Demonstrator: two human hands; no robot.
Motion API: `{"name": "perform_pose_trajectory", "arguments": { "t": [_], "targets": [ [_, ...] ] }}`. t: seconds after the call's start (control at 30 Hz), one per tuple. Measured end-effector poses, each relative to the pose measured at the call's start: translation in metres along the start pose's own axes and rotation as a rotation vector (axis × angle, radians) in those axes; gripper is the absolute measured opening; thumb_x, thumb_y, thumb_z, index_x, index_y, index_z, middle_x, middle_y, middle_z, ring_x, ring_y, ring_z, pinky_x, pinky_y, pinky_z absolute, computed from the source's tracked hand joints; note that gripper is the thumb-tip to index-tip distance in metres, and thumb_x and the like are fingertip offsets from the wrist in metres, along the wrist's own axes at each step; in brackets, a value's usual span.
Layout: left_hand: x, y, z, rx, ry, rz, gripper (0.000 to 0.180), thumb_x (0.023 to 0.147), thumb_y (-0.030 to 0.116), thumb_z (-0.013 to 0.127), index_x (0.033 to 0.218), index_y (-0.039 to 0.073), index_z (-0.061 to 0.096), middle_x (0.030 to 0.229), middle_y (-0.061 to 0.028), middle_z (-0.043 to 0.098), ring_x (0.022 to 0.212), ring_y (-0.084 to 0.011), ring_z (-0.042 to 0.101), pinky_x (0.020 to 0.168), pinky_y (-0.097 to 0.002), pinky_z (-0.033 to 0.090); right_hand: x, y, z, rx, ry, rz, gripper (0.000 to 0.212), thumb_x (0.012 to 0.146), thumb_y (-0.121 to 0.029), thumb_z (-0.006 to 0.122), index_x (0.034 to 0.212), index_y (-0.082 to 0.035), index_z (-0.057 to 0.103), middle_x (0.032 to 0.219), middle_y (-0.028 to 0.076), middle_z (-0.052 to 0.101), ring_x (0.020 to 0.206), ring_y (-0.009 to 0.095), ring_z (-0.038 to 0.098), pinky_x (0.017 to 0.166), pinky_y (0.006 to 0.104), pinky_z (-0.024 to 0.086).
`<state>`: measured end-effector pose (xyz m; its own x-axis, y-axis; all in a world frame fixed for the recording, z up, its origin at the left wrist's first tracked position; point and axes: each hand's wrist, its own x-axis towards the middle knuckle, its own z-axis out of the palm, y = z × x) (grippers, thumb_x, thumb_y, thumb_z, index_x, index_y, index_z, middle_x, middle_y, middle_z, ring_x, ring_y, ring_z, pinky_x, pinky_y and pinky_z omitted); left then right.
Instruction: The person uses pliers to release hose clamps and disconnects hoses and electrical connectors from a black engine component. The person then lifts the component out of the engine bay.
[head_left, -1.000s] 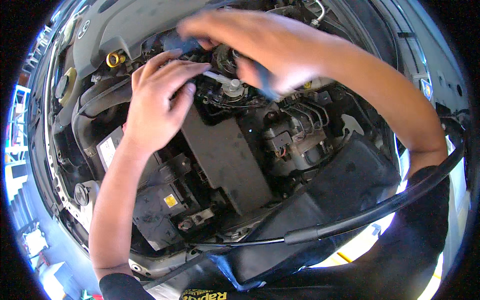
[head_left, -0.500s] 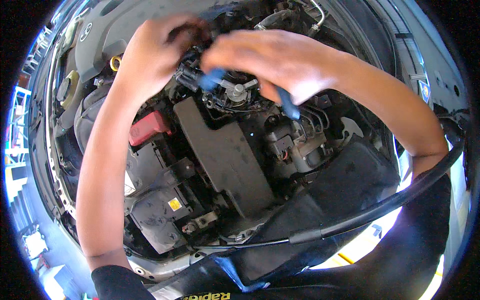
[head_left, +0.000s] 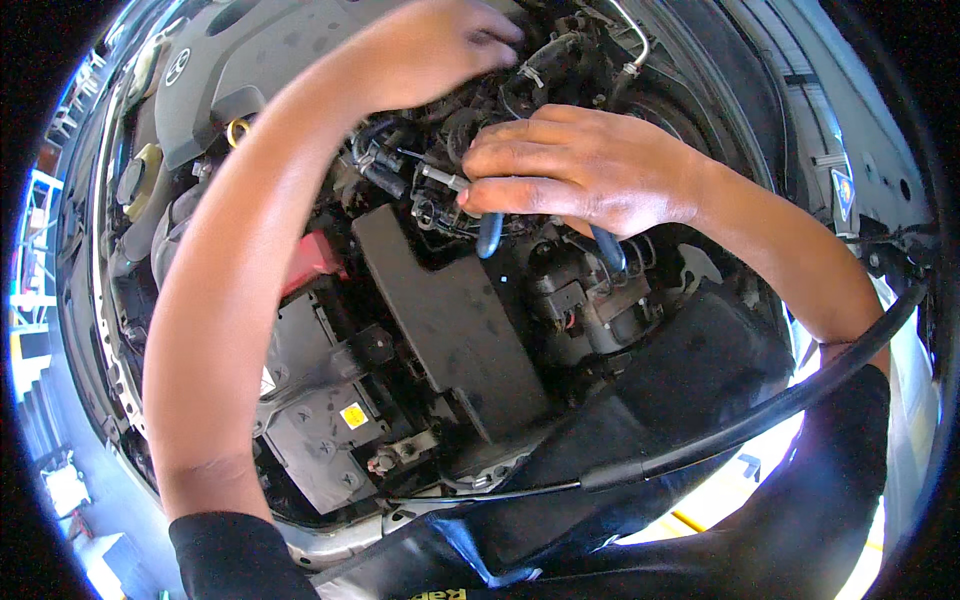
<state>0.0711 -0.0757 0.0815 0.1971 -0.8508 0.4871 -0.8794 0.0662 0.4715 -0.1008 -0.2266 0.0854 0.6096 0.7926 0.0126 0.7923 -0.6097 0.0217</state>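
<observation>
A person's right hand (head_left: 585,165) grips a blue-handled hand tool (head_left: 490,236) (its working end hidden under the fingers) over a car's engine bay, beside a small silver metal fitting (head_left: 443,178). The left hand (head_left: 435,52), fingers bent near a dark rubber hose (head_left: 552,58), may or may not hold something; the view cannot tell.

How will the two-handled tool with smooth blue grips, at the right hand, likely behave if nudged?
The two-handled tool with blue grips should feel stiff rather than floppy, as both grips look rigid. They stand apart, so they may swing together if pushed, though any pivot is hidden by the right hand. Their smooth, rounded ends could slip on contact.
</observation>
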Motion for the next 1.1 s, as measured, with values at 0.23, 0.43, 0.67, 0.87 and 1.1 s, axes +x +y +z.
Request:
{"name": "perform_pose_trajectory", "arguments": {
  "t": [0.23, 0.43, 0.67, 0.87, 1.1],
  "targets": [
    [0.015, -0.030, 0.048, 0.059, -0.196, -0.133, 0.040, 0.097, 0.036, 0.065, 0.110, -0.001, 0.068, 0.109, -0.0267, 0.069, 0.107, -0.0457, 0.065, 0.093, -0.0514, 0.050, 0.005, -0.005, 0.002, 0.010, 0.073, 0.044, 0.094, 0.070, -0.007, 0.076, 0.157, -0.023, 0.042, 0.146, 0.008, 0.053, 0.126, 0.033, 0.058, 0.104, 0.0445, 0.050],
    [0.005, -0.027, 0.067, 0.031, 0.056, -0.177, 0.039, 0.100, 0.035, 0.060, 0.097, -0.003, 0.067, 0.101, -0.0285, 0.069, 0.101, -0.0489, 0.064, 0.090, -0.0544, 0.049, 0.003, -0.009, 0.011, -0.091, 0.152, 0.092, 0.092, 0.072, -0.009, 0.074, 0.157, -0.026, 0.044, 0.145, 0.007, 0.055, 0.122, 0.031, 0.060, 0.103, 0.0448, 0.050],
    [0.010, -0.020, 0.076, 0.010, 0.159, -0.273, 0.035, 0.102, 0.033, 0.059, 0.099, -0.001, 0.065, 0.099, -0.0291, 0.068, 0.100, -0.0511, 0.062, 0.088, -0.0558, 0.049, -0.001, -0.009, 0.009, -0.108, 0.122, 0.085, 0.085, 0.076, -0.011, 0.072, 0.155, -0.029, 0.046, 0.146, 0.005, 0.055, 0.126, 0.029, 0.058, 0.108, 0.0436, 0.049],
    [0.006, -0.023, 0.089, -0.015, 0.220, -0.327, 0.032, 0.102, 0.031, 0.058, 0.102, -0.001, 0.066, 0.101, -0.0288, 0.069, 0.102, -0.0512, 0.062, 0.090, -0.0565, 0.049, -0.003, -0.009, 0.005, -0.086, 0.092, 0.065, 0.074, 0.086, -0.010, 0.061, 0.155, -0.030, 0.045, 0.145, 0.005, 0.056, 0.131, 0.026, 0.057, 0.109, 0.0430, 0.049],
    [0.060, 0.009, 0.070, 0.074, 0.472, 0.118, 0.036, 0.107, 0.026, 0.050, 0.109, -0.003, 0.070, 0.104, -0.0265, 0.072, 0.096, -0.0381, 0.071, 0.091, -0.0457, 0.054, 0.000, -0.015, -0.001, -0.148, 0.137, -0.029, 0.067, 0.087, -0.009, 0.061, 0.150, -0.030, 0.054, 0.138, 0.003, 0.062, 0.127, 0.026, 0.058, 0.107, 0.0423, 0.049]
  ]
}}
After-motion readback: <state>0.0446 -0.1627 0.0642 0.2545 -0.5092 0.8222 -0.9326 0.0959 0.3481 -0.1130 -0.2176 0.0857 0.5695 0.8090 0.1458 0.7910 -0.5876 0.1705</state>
